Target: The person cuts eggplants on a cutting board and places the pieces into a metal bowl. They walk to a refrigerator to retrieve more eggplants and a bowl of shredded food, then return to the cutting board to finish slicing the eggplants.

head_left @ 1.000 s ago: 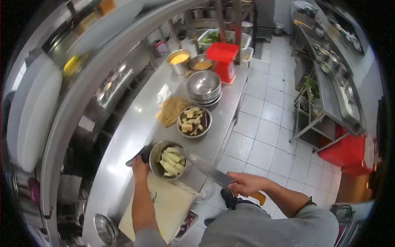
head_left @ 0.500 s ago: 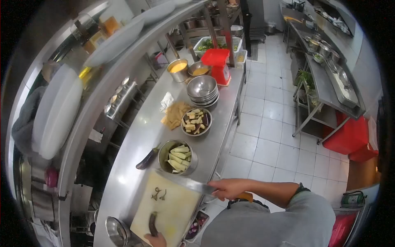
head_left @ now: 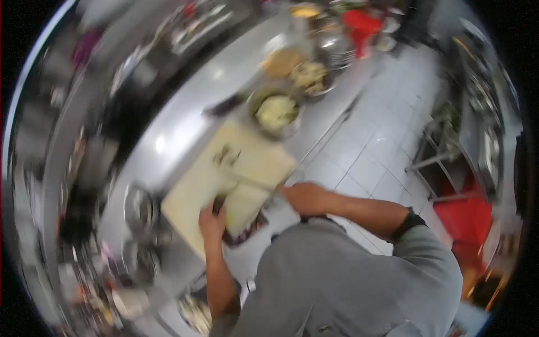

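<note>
Motion blurs the whole view. My left hand [head_left: 211, 222] is closed around a dark eggplant [head_left: 219, 203] on the cutting board [head_left: 188, 194]. My right hand [head_left: 303, 197] grips a knife [head_left: 255, 183], its blade stretching left over the board. Small cut stem ends [head_left: 227, 154] lie on the board's far part. Beyond the board stands a metal pot [head_left: 256, 101] holding pale green cut pieces [head_left: 276, 112]. Left of the pot, a whole eggplant [head_left: 223, 105] rests on the steel counter [head_left: 179, 118].
A bowl of cut eggplant [head_left: 310, 77], a brown piece [head_left: 282, 62], stacked metal bowls [head_left: 337, 48] and a red scale [head_left: 362, 28] stand farther back. Metal bowls [head_left: 139, 209] sit left of the board. A container of purplish items [head_left: 250, 230] is by the near edge. Red bins [head_left: 463, 219] stand right.
The view has swung down and turned, so the board appears higher and rotated. My left hand, still on the eggplant, and the knife in my right hand are now closer together.
</note>
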Motion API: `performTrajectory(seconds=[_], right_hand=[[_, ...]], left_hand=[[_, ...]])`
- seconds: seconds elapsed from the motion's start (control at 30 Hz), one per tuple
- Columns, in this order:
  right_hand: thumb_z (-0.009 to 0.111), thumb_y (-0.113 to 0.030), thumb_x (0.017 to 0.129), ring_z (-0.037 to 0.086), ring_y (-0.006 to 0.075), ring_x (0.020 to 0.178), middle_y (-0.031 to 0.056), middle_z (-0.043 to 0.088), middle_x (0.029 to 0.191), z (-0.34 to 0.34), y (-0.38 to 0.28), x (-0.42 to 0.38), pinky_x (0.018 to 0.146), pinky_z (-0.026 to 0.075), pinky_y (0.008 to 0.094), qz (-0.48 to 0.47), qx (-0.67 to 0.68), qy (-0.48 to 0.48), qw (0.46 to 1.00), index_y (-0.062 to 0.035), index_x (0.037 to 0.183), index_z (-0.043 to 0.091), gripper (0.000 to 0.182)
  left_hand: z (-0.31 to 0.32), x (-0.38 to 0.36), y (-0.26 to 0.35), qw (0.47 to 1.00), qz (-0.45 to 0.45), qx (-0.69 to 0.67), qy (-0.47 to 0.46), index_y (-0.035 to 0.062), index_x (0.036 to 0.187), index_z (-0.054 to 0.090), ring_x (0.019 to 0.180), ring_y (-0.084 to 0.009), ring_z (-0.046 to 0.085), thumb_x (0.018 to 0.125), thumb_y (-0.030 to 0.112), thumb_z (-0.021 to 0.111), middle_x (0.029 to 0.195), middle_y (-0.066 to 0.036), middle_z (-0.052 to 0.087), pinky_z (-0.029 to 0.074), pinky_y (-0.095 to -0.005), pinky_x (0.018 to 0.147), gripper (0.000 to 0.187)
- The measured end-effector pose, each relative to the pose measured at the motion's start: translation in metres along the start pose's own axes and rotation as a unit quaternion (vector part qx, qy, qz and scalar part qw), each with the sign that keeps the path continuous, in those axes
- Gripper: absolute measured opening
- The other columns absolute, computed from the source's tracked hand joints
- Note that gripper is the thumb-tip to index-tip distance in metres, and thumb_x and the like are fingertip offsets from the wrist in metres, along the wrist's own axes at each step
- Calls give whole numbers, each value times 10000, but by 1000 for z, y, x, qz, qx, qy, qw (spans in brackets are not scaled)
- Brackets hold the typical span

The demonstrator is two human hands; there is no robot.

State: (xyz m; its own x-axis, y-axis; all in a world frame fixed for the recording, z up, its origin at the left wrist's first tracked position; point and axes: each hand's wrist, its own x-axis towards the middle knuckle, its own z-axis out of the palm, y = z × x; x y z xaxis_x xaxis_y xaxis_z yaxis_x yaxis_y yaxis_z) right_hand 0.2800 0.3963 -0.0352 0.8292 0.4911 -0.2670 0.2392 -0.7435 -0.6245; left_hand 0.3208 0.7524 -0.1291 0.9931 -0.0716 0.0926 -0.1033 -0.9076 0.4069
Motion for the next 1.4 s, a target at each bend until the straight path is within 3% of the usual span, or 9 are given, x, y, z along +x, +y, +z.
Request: performTrajectory(seconds=[0.13, 0.23, 0.33, 0.7, 0.8, 0.9, 1.03, 1.23, 1.4], right_hand=[[541, -129, 963, 662, 497, 855, 282, 680, 836, -3, -19, 5, 755, 502, 584, 94, -33, -65, 993, -26, 1230, 451, 301], [515, -136, 992, 656, 501, 832, 276, 670, 808, 2, -26, 10, 741, 498, 594, 81, -58, -75, 992, -23, 1201, 451, 247], [504, -86, 947, 692, 434, 853, 265, 696, 896, 1, -42, 13, 774, 538, 544, 74, -74, -111, 988, 17, 1342, 472, 409], [471, -66, 945, 683, 484, 923, 304, 694, 942, 59, -18, 62, 816, 527, 581, 25, -57, -106, 992, 33, 1260, 486, 331], [460, -71, 949, 679, 499, 927, 324, 687, 950, 42, -12, 92, 821, 520, 600, -10, -51, -114, 992, 32, 1210, 486, 282], [456, -72, 950, 680, 504, 902, 330, 682, 928, 14, -11, 90, 807, 521, 604, 6, -45, -82, 996, 18, 1176, 488, 246], [460, -56, 940, 685, 498, 863, 321, 683, 883, -10, -26, 55, 777, 534, 589, 10, -55, -73, 996, 21, 1171, 488, 245], [482, -46, 918, 697, 475, 834, 296, 691, 845, -23, -46, 53, 760, 546, 573, 27, -122, -88, 988, 11, 1180, 497, 269], [512, -31, 895, 708, 456, 838, 271, 698, 823, -28, -45, 59, 767, 556, 562, -7, -173, -107, 979, -3, 1176, 514, 283]], left_hand=[[3, -4, 2, 998, 0, -25, 55, 52, 1085, 712, 965, -398, 644, 847, 278, 760, 981, -194, 664, 527, -476, 858, 331], [-2, -3, 16, 999, -39, -1, 24, 56, 1080, 714, 959, -393, 643, 848, 257, 756, 982, -189, 637, 527, -478, 849, 310], [-3, -5, 19, 998, -51, -11, 26, 54, 1012, 707, 929, -397, 643, 845, 241, 749, 963, -188, 626, 527, -486, 817, 254], [-2, -2, 24, 998, -58, -1, 35, 17, 945, 683, 926, -400, 643, 844, 217, 756, 959, -185, 641, 519, -480, 825, 236], [-14, 5, 14, 984, -105, -28, 142, -3, 1025, 638, 886, -357, 669, 874, 233, 767, 992, -188, 669, 538, -445, 810, 309], [-53, 1, 27, 904, -252, -216, 268, -17, 1108, 566, 813, -257, 688, 898, 222, 780, 1005, -174, 678, 561, -377, 723, 383], [-45, -26, 21, 821, -307, -433, 210, -6, 1138, 519, 755, -134, 671, 907, 155, 771, 890, -109, 668, 526, -270, 604, 377], [-45, -44, -21, 910, -225, -332, 103, 16, 1154, 655, 670, -103, 644, 903, 144, 734, 723, -42, 638, 490, -274, 578, 292], [-87, -36, -19, 924, -226, -306, -45, 19, 1123, 704, 693, -105, 622, 872, 82, 715, 818, -35, 672, 509, -251, 650, 259]])
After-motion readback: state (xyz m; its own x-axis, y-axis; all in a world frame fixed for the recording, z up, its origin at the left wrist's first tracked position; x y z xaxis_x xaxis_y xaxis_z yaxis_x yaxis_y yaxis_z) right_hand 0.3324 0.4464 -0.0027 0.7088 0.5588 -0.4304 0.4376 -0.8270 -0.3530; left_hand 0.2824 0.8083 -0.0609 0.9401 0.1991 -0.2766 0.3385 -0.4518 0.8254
